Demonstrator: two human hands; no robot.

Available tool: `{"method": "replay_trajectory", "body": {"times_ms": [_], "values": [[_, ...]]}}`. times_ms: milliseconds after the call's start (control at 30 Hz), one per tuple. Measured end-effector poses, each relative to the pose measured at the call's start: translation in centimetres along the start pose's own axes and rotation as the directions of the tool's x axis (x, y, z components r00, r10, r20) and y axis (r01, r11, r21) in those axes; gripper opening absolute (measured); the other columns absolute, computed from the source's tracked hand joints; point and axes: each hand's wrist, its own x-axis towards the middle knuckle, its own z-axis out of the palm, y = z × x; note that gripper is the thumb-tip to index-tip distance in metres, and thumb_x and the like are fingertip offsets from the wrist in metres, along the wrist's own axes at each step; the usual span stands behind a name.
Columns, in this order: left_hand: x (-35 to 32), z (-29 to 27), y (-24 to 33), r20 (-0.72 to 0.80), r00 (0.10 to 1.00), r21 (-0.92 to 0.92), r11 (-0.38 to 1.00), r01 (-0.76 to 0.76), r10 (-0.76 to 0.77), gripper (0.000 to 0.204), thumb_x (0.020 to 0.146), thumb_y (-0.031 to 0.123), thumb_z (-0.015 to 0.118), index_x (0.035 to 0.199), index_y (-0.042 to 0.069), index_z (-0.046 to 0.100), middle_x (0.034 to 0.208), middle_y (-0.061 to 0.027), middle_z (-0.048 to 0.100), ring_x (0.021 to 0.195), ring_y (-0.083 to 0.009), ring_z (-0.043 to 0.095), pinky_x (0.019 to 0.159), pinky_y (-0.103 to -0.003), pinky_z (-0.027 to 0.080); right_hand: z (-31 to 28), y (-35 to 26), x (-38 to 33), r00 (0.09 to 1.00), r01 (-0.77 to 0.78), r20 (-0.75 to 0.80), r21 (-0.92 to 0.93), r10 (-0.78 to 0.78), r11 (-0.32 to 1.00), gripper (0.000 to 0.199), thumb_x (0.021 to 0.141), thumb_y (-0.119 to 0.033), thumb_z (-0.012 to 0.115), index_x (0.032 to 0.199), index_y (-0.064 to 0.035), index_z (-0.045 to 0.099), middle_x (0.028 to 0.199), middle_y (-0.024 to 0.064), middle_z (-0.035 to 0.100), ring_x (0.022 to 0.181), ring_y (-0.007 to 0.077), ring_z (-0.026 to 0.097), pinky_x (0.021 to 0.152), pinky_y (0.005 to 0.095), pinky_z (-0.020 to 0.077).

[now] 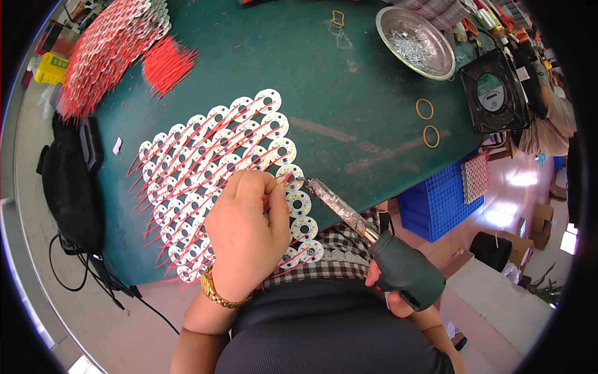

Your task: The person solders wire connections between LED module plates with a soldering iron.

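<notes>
A panel of round white circuit boards (202, 168) lies on the green table, with red wires running slantwise across its rows. Over its right part is my left hand (246, 218), thumb and fingers pinched together on a thin red wire (285, 181); the palm hides some boards. My right hand (400, 305) grips the dark green handle of a soldering iron (405, 268). The iron's scorched metal barrel points up and left. Its tip meets a board at the panel's right edge, close to my left fingertips.
Stacked wired boards (103, 59) and a bundle of red wires (168, 65) lie at the far left. A metal bowl (415, 43) with silvery bits, a black fan (494, 92) and rubber bands (430, 136) are at the right. A blue crate (436, 202) stands beside the table.
</notes>
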Motion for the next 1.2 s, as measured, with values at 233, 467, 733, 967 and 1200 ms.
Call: {"method": "replay_trajectory", "body": {"times_ms": [233,467,733,967,1200], "values": [[0.0,-0.1,-0.1,0.019,1.0,0.009,1.0,0.002,-0.002,0.011,0.081,0.003,0.067,0.081,0.005,0.056,0.074,-0.0088,0.057,0.056,-0.0254,0.055,0.049,-0.035,0.041,-0.3,1.0,-0.4,0.983,0.179,0.073,-0.253,-0.166,0.951,0.053,0.08,-0.051,0.067,0.102,-0.0021,0.064,0.09,0.0111,0.065,0.074,0.029,0.065,0.065,0.0352,0.0521],[-0.1,-0.5,0.4,0.052,0.997,-0.047,0.997,0.06,-0.058,0.008,0.082,-0.002,0.064,0.082,0.001,0.056,0.074,-0.0101,0.056,0.059,-0.0236,0.052,0.055,-0.033,0.041,0.4,1.2,-0.9,0.997,0.052,-0.065,0.22,-0.038,0.974,0.089,0.067,-0.063,0.077,0.116,0.0068,0.05,0.086,0.0094,0.059,0.077,0.0205,0.06,0.064,0.032,0.0497],[-2.4,-2.6,0.7,-0.081,0.995,-0.225,0.974,0.037,-0.057,0.008,0.083,-0.006,0.061,0.087,0.001,0.058,0.073,-0.0099,0.052,0.056,-0.0217,0.049,0.052,-0.029,0.039,-1.4,2.1,-0.7,0.988,-0.007,0.155,0.212,-0.027,0.977,0.073,0.076,-0.052,0.078,0.117,0.0018,0.052,0.085,0.0101,0.059,0.073,0.0211,0.061,0.063,0.0319,0.0502],[-2.3,-1.5,0.6,0.059,0.993,-0.153,0.982,0.113,-0.105,0.008,0.088,0.001,0.062,0.082,0.0,0.056,0.071,-0.0072,0.054,0.059,-0.0146,0.047,0.055,-0.027,0.039,-0.2,-1.0,-0.4,0.993,0.037,0.103,0.2,-0.058,0.979,0.062,0.084,-0.059,0.065,0.1,-0.0001,0.055,0.084,0.0082,0.06,0.074,0.017,0.06,0.064,0.028,0.0479],[-2.3,-1.0,-0.1,0.032,0.997,-0.092,0.993,0.067,-0.064,0.009,0.087,0.003,0.063,0.08,0.003,0.058,0.07,-0.0082,0.056,0.057,-0.0207,0.052,0.052,-0.032,0.04,-0.8,0.2,-1.0,0.989,0.089,0.108,0.104,-0.1,0.991,0.055,0.081,-0.045,0.074,0.111,0.001,0.063,0.083,0.0039,0.068,0.079,0.016,0.066,0.073,0.0288,0.052]]}}
